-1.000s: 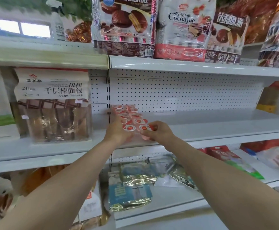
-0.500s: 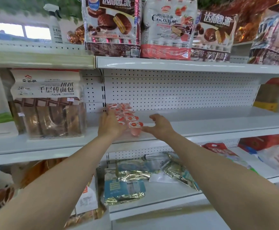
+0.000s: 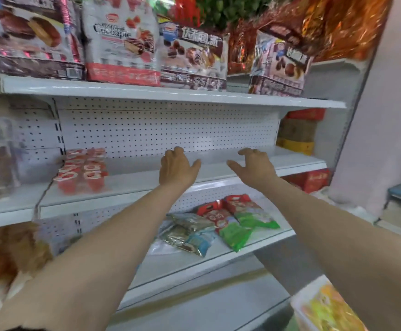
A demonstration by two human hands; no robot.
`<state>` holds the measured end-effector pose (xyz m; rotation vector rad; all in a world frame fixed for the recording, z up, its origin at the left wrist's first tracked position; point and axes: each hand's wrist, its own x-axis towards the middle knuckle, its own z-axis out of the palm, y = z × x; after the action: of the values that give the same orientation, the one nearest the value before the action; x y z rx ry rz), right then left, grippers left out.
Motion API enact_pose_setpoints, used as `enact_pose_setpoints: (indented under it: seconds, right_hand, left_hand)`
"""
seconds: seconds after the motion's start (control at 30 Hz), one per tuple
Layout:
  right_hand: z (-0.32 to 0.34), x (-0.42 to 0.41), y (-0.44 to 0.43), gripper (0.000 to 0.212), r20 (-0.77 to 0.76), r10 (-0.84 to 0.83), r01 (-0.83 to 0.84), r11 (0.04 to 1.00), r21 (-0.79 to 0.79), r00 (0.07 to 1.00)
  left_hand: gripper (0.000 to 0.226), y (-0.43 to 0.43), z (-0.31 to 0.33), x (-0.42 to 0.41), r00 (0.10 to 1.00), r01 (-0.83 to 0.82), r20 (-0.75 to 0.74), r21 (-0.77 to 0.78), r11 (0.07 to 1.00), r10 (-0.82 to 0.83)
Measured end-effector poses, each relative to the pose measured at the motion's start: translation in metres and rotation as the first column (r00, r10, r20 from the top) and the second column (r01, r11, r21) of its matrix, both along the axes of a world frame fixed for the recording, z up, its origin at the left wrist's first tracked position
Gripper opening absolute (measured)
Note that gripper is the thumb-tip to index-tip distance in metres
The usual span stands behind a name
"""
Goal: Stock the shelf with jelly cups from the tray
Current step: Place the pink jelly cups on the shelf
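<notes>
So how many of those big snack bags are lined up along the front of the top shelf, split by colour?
Brown chocolate bags: 3
Pink-and-white strawberry bag: 1
Total: 4
The shiny orange bags behind them are too blurred to count.

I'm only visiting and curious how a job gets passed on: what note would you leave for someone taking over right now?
Left hand: open, empty, over the middle shelf.
Right hand: open, empty, beside it.
Jelly cups: two rows at the shelf's left end, clear of both hands.
Done: that batch is placed.
Left: fill the bare stretch; the tray may be the blurred container at lower right.
</notes>
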<state>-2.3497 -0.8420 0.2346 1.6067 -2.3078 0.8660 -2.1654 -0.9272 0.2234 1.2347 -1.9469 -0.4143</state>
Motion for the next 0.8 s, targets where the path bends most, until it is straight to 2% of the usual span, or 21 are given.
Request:
enact_pose_setpoints:
  seconds: [0.2, 0.33, 0.43, 0.57, 0.8]
  right_hand:
    - [-0.013, -0.122, 0.094, 0.059, 0.032, -0.173, 0.173, 0.985, 0.012, 0.984]
    - [-0.032, -0.182, 0.149, 0.051, 0.044, -0.284, 0.283, 0.959, 0.027, 0.958]
    - [-0.05, -0.226, 0.18, 0.053, 0.079, -0.384, 0.379, 0.922, 0.075, 0.92]
    - [-0.076, -0.281, 0.201, 0.056, 0.155, -0.44, 0.419, 0.895, 0.15, 0.885]
    - [-0.149, -0.381, 0.197, 0.054, 0.185, -0.55, 0.489, 0.822, 0.292, 0.814]
  left_hand:
    - [0.06, 0.065, -0.017, -0.131, 0.988, 0.142, 0.052, 0.025, 0.99, -0.143]
    - [0.059, 0.104, -0.04, -0.207, 0.965, 0.226, 0.116, 0.083, 0.971, -0.234]
    - [0.06, 0.123, -0.056, -0.257, 0.941, 0.276, 0.167, 0.125, 0.953, -0.295]
    - [0.062, 0.131, -0.082, -0.323, 0.91, 0.322, 0.217, 0.17, 0.931, -0.354]
    - [0.063, 0.116, -0.16, -0.45, 0.823, 0.408, 0.298, 0.281, 0.869, -0.483]
